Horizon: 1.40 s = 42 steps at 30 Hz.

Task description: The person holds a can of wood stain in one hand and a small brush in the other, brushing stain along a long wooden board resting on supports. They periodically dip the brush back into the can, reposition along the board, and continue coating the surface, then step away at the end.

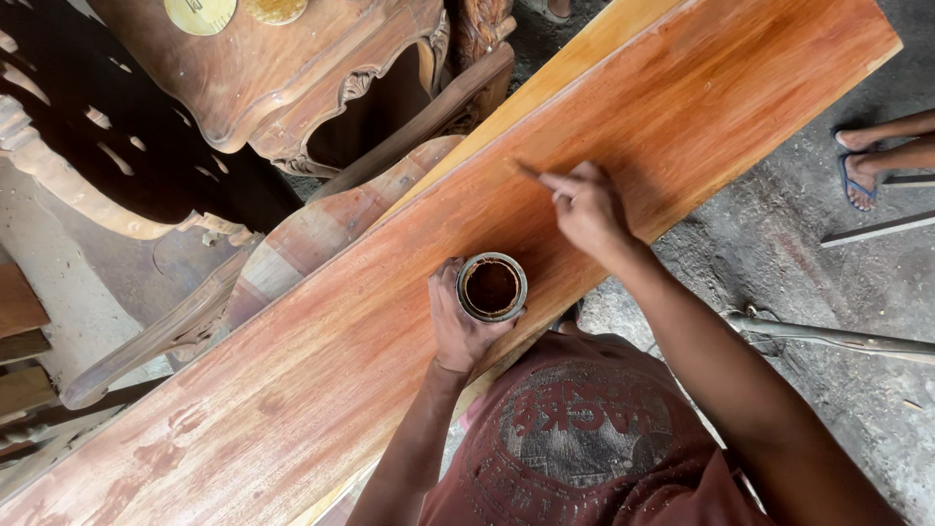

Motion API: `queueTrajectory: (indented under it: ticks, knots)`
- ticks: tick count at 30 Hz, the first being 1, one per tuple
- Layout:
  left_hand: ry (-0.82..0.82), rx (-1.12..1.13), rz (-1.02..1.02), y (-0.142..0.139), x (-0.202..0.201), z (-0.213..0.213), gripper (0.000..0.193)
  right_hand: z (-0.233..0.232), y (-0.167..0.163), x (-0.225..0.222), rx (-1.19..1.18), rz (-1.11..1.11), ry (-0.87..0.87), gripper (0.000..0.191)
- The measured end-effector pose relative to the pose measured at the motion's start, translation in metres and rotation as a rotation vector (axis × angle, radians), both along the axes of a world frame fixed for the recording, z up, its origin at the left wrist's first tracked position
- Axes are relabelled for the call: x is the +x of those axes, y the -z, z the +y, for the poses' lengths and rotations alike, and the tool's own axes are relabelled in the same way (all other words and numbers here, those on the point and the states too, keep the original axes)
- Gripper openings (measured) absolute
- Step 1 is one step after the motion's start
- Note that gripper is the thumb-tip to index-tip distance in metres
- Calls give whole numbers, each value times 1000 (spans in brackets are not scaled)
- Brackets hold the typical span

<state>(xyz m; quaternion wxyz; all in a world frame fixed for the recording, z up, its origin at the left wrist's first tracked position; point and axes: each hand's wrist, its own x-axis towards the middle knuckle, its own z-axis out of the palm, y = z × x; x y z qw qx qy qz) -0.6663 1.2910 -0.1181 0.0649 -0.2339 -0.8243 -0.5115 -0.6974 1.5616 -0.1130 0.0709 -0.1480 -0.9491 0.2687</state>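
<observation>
A long reddish-stained wooden plank (321,351) runs diagonally from lower left to upper right. My left hand (456,321) grips a small round tin can (492,287) of dark brown stain, resting it on the plank's near edge. My right hand (584,206) is closed around a thin wooden stick or brush handle (526,170), whose tip points left and touches the plank surface above the can. The working end of the stick is too small to make out.
Carved wooden furniture (282,88) stands beyond the plank at upper left. Another person's feet in blue sandals (862,170) are on the grey concrete floor (779,263) at right. A metal rod (838,336) and a thin slat (877,229) lie on that floor.
</observation>
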Motion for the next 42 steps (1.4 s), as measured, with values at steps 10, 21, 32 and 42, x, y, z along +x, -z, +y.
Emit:
queueTrajectory:
  ticks: [10, 21, 32, 42]
  knots:
    - [-5, 10, 31, -4, -1, 1, 105, 16, 0, 9, 33, 99, -98, 43]
    - [122, 42, 22, 4, -39, 78, 103, 65, -22, -11, 196, 89, 61, 32]
    - [129, 0, 41, 9, -46, 92, 103, 103, -39, -35, 302, -7, 180, 25]
    - [128, 10, 69, 7, -48, 94, 99, 81, -17, -39, -688, 297, 299, 15]
